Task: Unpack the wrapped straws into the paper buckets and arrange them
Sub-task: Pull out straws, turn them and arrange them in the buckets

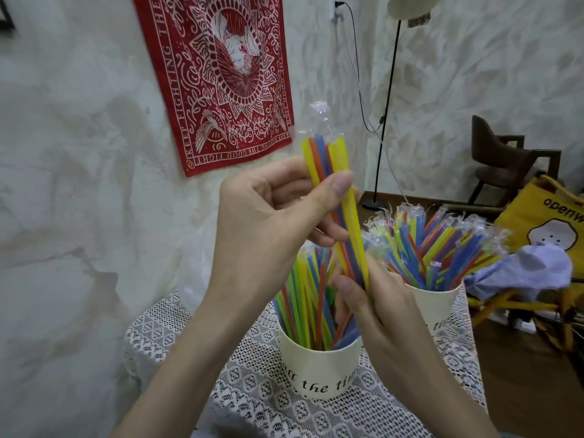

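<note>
Here the tabletop [259,403], covered in white lace, is small, and its right edge drops straight to a dark wood floor crowded with a yellow bag [546,216], a pale blue cloth [534,273] and a dark chair [502,162]; its left edge lies close to the white wall, so open room sits mostly above the buckets. Both hands hold a bundle of straws [335,197] lifted clear over the near bucket [319,371]. The bundle's long axis runs steeply, nearly upright, leaning so its top tilts toward the left and the wall, with crinkled clear wrap [319,121] still bunched over that upper end. The left hand [271,216] pinches the bundle's upper part between thumb and curled fingers; the right hand [369,298] has its grip closed round the lower end, thumb pressed along a yellow straw. The near bucket holds loose straws standing and fanned leftward. The far bucket [433,301], toward the tabletop's right edge, is packed with wrapped straws splaying right. The bundle's bottom tip is hidden inside the right palm, the far bucket's lettering is covered by the right forearm, and the tabletop's near edge is cut off by the frame.
</note>
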